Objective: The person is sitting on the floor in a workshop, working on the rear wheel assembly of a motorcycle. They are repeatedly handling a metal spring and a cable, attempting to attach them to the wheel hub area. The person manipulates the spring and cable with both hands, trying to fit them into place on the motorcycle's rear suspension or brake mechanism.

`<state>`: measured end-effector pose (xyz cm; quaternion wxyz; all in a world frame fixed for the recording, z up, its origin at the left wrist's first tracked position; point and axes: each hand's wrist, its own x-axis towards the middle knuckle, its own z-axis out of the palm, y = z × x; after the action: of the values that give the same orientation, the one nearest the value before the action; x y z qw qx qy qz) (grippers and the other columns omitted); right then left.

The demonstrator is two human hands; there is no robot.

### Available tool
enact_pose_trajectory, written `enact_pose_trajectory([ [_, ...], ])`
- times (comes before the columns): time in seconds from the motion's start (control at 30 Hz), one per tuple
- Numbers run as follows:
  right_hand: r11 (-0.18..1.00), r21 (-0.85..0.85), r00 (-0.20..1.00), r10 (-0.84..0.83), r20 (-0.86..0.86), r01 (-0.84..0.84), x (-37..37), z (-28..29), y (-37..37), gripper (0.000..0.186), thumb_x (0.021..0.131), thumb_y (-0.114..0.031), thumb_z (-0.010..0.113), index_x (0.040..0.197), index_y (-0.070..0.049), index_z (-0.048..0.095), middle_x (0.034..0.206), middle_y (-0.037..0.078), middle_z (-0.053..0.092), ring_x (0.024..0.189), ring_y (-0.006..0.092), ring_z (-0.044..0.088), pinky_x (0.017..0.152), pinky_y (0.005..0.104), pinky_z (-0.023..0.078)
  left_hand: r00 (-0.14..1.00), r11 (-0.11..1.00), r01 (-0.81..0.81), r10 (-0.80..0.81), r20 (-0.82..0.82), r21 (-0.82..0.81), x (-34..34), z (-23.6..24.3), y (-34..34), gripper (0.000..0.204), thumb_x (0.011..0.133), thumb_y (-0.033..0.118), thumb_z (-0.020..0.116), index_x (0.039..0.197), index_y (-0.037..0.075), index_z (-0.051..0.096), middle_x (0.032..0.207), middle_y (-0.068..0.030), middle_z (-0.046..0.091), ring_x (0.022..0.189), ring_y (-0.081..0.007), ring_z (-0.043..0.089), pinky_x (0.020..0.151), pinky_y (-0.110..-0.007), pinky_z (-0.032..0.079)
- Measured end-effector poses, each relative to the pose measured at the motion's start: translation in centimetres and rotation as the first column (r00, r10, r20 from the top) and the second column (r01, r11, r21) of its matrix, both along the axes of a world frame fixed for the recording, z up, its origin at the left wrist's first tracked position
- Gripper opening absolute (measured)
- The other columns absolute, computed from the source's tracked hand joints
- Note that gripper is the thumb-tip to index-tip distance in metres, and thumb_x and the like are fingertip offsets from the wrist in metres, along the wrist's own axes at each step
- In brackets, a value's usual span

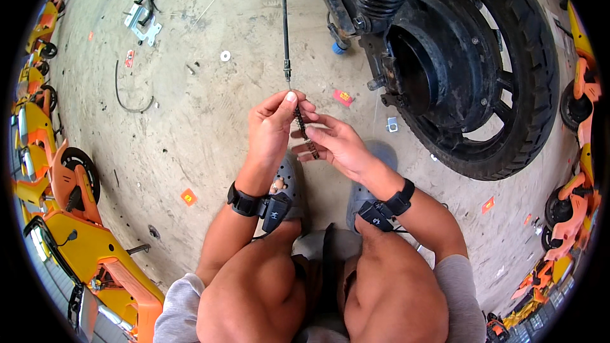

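I have the black cable [284, 19] end pinched in my left hand [272, 128], fingers closed at the top of the small spring [304, 130]. My right hand [337, 145] cups it from below, fingers loosely curled. The spring looks partly threaded on, I think; the wheel [473, 67] hub waits unconnected.

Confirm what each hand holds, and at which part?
Both hold the black cable at its spring-covered end: left hand pinches the top, right hand grips lower down.
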<state>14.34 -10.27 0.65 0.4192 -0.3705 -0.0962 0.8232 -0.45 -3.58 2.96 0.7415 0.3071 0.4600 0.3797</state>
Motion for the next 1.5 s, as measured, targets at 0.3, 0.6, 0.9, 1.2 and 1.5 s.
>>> enact_pose_trajectory([
  [0.3, 0.985, 0.124, 0.984, 0.106, 0.143, -0.124, -0.6, 0.6, 0.0, 0.033, 0.098, -0.022, 0.055, 0.119, 0.002, 0.058, 0.102, 0.011, 0.067, 0.085, 0.0182, 0.068, 0.062, 0.0268, 0.057, 0.997, 0.993, -0.057, 0.062, 0.045, -0.103, 0.7, 0.9, -0.1, 0.024, 0.097, 0.016, 0.053, 0.103, -0.005, 0.062, 0.098, -0.0196, 0.069, 0.091, -0.0272, 0.068, 0.081, -0.036, 0.054],
  [0.6, 0.959, 0.282, 0.968, -0.087, 0.236, 0.018, -3.0, 0.6, 0.8, 0.027, 0.103, -0.028, 0.046, 0.109, -0.003, 0.054, 0.072, 0.001, 0.054, 0.06, 0.0094, 0.055, 0.052, 0.0232, 0.043, 1.0, 0.998, -0.017, 0.017, 0.001, -0.054, 0.8, 0.6, 0.1, 0.033, 0.098, 0.022, 0.051, 0.113, -0.006, 0.062, 0.102, -0.0179, 0.068, 0.088, -0.0236, 0.067, 0.076, -0.032, 0.055],
  [0.9, 0.917, 0.369, 0.93, -0.258, 0.263, 0.15, -3.4, 0.7, 1.8, 0.026, 0.104, -0.026, 0.042, 0.104, -0.003, 0.054, 0.079, 0.003, 0.056, 0.06, 0.0084, 0.054, 0.052, 0.0237, 0.042, 0.985, 0.984, 0.154, -0.16, -0.06, -0.091, 0.3, 1.6, 0.6, 0.034, 0.099, 0.022, 0.048, 0.111, -0.006, 0.064, 0.097, -0.0152, 0.068, 0.056, -0.0124, 0.061, 0.036, -0.023, 0.041],
  [1.2, 0.941, 0.333, 0.888, -0.198, 0.415, 0.055, -3.1, 1.4, 1.8, 0.024, 0.104, -0.026, 0.039, 0.108, -0.004, 0.05, 0.067, 0.001, 0.051, 0.05, 0.0097, 0.051, 0.045, 0.0237, 0.043, 0.984, 0.98, 0.175, -0.178, -0.022, -0.093, 0.5, 1.6, 0.9, 0.032, 0.099, 0.019, 0.048, 0.109, -0.007, 0.064, 0.087, -0.0122, 0.068, 0.059, -0.014, 0.061, 0.04, -0.023, 0.045],
  [1.5, 0.963, 0.189, 0.914, -0.246, 0.322, 0.192, -2.8, 0.9, 1.8, 0.023, 0.101, -0.026, 0.049, 0.107, -0.003, 0.053, 0.081, 0.006, 0.062, 0.068, 0.0114, 0.061, 0.061, 0.0266, 0.052, 0.975, 0.994, 0.1, -0.088, -0.204, 0.05, 0.7, 0.4, 0.7, 0.023, 0.096, 0.014, 0.056, 0.101, -0.006, 0.067, 0.099, -0.0143, 0.071, 0.083, -0.0141, 0.066, 0.071, -0.027, 0.054],
])
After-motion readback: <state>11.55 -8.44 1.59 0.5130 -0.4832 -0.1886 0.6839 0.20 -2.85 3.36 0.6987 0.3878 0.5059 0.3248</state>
